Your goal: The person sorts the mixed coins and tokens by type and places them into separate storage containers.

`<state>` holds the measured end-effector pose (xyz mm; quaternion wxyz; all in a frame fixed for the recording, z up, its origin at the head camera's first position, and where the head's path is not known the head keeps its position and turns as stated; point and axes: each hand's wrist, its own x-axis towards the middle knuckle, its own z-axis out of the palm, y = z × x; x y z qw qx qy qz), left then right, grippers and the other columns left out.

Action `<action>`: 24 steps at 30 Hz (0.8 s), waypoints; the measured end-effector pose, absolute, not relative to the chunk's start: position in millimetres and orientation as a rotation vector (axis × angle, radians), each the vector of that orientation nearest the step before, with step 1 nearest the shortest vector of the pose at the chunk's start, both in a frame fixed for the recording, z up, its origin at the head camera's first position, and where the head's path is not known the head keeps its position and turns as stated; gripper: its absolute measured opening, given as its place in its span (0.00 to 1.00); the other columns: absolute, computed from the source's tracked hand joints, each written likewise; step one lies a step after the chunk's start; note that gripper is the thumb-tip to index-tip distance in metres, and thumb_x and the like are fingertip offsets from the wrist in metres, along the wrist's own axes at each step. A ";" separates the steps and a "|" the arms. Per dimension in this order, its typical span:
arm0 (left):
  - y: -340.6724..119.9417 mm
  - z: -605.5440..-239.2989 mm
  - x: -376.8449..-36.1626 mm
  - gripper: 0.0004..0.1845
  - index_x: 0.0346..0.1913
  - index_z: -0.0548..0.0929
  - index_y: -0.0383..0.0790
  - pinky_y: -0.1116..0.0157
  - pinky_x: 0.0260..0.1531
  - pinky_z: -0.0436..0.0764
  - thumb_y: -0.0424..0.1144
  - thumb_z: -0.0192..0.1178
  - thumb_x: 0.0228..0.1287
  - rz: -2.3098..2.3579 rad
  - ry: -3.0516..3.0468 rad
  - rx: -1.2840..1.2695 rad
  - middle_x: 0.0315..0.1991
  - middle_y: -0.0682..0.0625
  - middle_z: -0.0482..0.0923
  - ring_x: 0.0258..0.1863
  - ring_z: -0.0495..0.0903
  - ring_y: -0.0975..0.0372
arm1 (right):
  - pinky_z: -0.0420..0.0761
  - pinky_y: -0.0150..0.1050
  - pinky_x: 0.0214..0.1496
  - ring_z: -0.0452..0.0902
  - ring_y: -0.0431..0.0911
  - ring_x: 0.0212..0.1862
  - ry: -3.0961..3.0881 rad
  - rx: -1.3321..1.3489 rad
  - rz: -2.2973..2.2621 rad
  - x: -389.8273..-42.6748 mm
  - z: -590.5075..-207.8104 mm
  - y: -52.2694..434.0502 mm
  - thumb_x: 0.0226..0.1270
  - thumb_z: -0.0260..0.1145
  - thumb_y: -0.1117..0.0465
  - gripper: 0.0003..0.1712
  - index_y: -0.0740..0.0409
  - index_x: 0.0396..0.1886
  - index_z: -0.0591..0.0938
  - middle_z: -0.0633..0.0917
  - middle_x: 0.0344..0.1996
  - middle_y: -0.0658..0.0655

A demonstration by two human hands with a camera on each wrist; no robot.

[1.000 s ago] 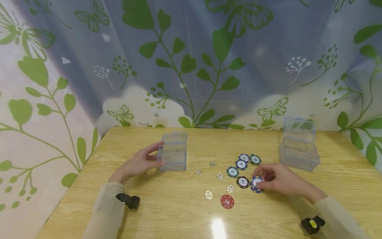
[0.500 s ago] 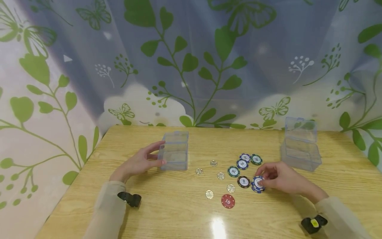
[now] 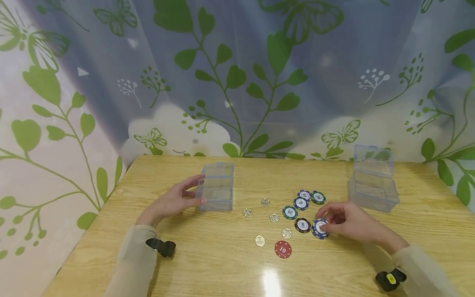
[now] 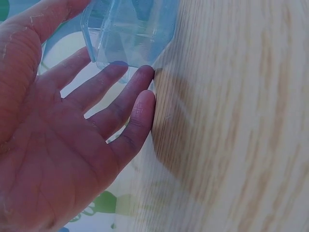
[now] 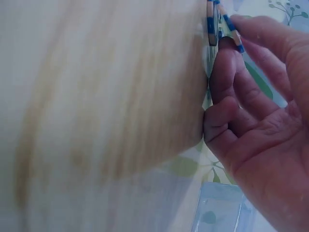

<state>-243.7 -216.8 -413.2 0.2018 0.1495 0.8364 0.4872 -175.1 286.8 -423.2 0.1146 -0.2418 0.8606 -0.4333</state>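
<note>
Two fingertips and the thumb of the right hand (image 3: 346, 222) pinch a blue-and-white round poker chip (image 3: 319, 228), tilted up on its edge at the table surface; the right wrist view shows two striped chip edges (image 5: 218, 24) side by side at those fingertips. Just left of that chip lies a black round chip (image 3: 302, 225), then a green one (image 3: 290, 213), with a red chip marked 10 (image 3: 283, 249) nearer the person. Small silver coins (image 3: 274, 218) lie scattered between. The left hand (image 3: 171, 202) has straight, slightly spread fingers resting against the side of a clear plastic lidded box (image 3: 217, 192). A second clear box (image 3: 372, 178), its lid raised, stands well apart on the wooden table (image 3: 208, 260).
</note>
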 end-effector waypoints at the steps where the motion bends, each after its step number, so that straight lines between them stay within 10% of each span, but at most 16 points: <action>1: -216.9 -413.5 -243.7 0.46 0.82 0.55 0.56 0.45 0.64 0.76 0.52 0.69 0.67 1.360 2.337 0.418 0.82 0.46 0.54 0.75 0.66 0.41 | 0.79 0.31 0.31 0.78 0.34 0.30 2.519 -0.724 -1.263 -175.1 -423.1 287.1 0.65 0.74 0.62 0.11 0.56 0.46 0.86 0.85 0.30 0.49; 24: -217.2 -415.1 -243.3 0.46 0.82 0.54 0.57 0.42 0.66 0.73 0.52 0.68 0.68 1.355 2.350 0.432 0.83 0.49 0.51 0.76 0.63 0.39 | 0.78 0.31 0.31 0.75 0.32 0.30 2.496 -0.720 -1.078 -178.7 -416.6 284.4 0.57 0.79 0.56 0.23 0.58 0.52 0.86 0.83 0.30 0.47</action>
